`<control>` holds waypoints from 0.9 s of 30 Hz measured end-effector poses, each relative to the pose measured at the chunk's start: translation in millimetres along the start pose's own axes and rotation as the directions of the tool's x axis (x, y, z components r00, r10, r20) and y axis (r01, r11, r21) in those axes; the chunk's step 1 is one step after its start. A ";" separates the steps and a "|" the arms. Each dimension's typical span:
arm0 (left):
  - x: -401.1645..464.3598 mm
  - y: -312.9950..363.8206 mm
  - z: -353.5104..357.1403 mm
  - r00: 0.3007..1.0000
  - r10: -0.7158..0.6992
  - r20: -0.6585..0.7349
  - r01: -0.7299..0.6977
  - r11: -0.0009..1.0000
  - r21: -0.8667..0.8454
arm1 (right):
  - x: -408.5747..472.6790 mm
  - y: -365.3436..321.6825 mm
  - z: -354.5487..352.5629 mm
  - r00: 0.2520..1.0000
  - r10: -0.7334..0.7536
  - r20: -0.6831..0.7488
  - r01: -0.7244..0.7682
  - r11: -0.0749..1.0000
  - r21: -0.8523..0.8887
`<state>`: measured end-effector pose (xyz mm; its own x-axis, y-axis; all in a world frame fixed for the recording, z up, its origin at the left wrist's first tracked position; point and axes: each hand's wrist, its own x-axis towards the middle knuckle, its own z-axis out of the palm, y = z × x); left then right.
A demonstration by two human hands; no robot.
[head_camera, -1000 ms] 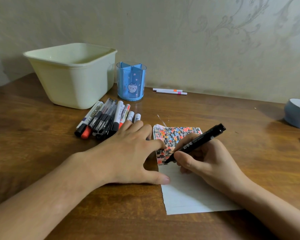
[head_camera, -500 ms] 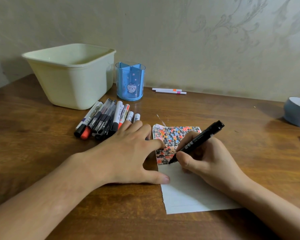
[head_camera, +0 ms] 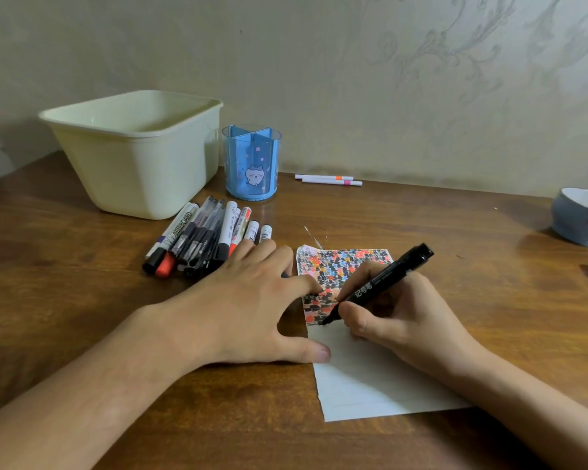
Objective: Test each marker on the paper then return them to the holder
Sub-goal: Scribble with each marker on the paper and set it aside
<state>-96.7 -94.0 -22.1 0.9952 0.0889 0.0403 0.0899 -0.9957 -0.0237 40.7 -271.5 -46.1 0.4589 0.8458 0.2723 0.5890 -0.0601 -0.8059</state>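
While the left hand [head_camera: 248, 300] lies flat with fingers spread, its index fingertip and thumb pressing the left edge of the paper [head_camera: 370, 378], the right hand [head_camera: 398, 317] grips a black marker [head_camera: 381, 286] in a writing hold, tip down on the sheet at the lower border of a dense patch of black, red and orange scribbles [head_camera: 340, 266]. That paper sits near the front edge of the tabletop [head_camera: 82, 266], right of centre. Just beyond the left hand's fingers lies a bundle of markers [head_camera: 204, 239], side by side. Farther back, toward the rear edge, stands the blue holder [head_camera: 252, 164], upright, beside a cream plastic tub [head_camera: 140, 154]. Two white pens [head_camera: 328, 180] lie along the rear edge, and a grey-blue bowl [head_camera: 581, 217] sits at the right edge.
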 end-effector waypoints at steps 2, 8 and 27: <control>-0.1 -0.1 0.1 1.000 0.002 0.000 -0.002 1.000 0.009 | 0.2 0.3 -0.2 1.000 0.002 -0.025 -0.002 1.000 -0.006; -1.0 -0.4 0.6 1.000 0.005 -0.018 -0.005 1.000 -0.005 | 0.7 -0.8 -8.0 0.998 0.015 -0.056 -0.003 0.979 0.202; 0.3 -9.6 -4.9 0.975 -0.055 -0.217 -0.007 0.962 -0.273 | 5.8 -8.3 -29.0 0.972 0.182 -0.147 -0.094 0.878 0.470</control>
<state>-97.5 -84.6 -16.9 0.9569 0.1352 0.2571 0.0692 -0.9657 0.2501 57.8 -281.5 -22.6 0.6510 0.7336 0.1950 0.1615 0.1172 -0.9799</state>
